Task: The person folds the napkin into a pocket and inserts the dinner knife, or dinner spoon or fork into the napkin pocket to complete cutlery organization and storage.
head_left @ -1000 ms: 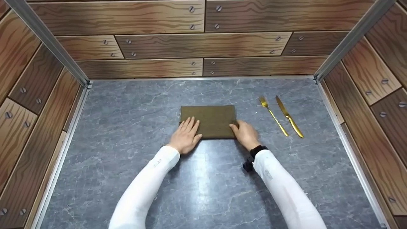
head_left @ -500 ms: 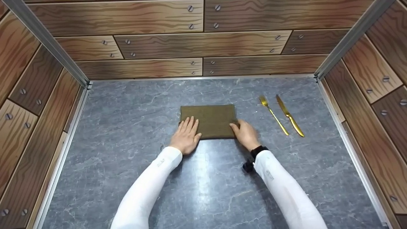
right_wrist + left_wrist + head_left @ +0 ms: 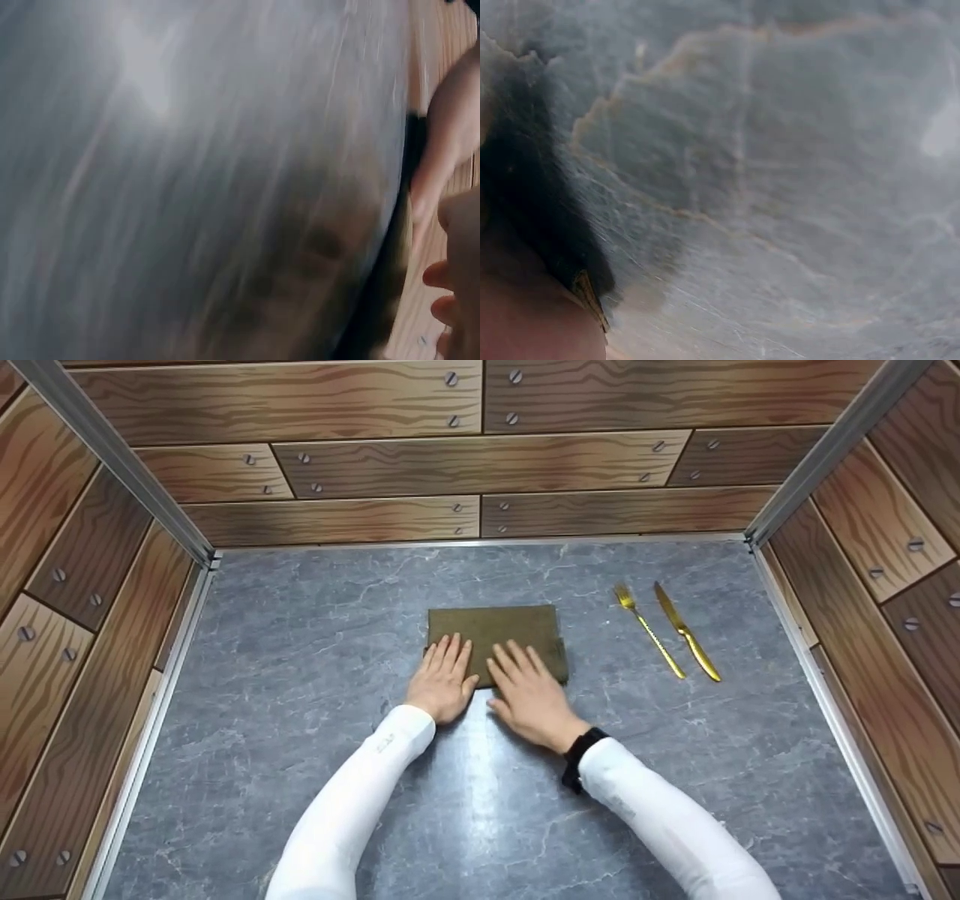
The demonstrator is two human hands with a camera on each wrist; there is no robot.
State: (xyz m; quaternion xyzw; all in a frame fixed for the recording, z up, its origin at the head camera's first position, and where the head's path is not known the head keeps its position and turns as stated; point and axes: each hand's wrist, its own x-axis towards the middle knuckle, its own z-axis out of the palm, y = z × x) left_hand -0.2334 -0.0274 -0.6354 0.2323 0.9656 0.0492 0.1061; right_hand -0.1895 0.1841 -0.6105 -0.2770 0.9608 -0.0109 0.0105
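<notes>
A folded olive-brown cloth (image 3: 491, 621) lies flat on the grey marbled surface. Its right edge shows a small strip of a lower layer sticking out. My left hand (image 3: 441, 682) rests on the cloth's front left part with straight fingers. Over the front right part, my right hand (image 3: 532, 701) spreads its straight fingers, with the thumb off the front edge. In the left wrist view only a bit of the left hand (image 3: 540, 319) shows at the lower corner. The blurred right wrist view has the right hand's fingers (image 3: 459, 270) at its right edge, the cloth below them.
To the right of the cloth lie a gold fork (image 3: 650, 631) and a gold knife (image 3: 682, 631), side by side and slanted. Wood-patterned walls (image 3: 375, 469) with metal corner rails (image 3: 135, 469) enclose the surface at the back and both sides.
My right hand has let go of the cloth's right edge and moved left onto its front right part, fingers now straight. The left hand stays in place.
</notes>
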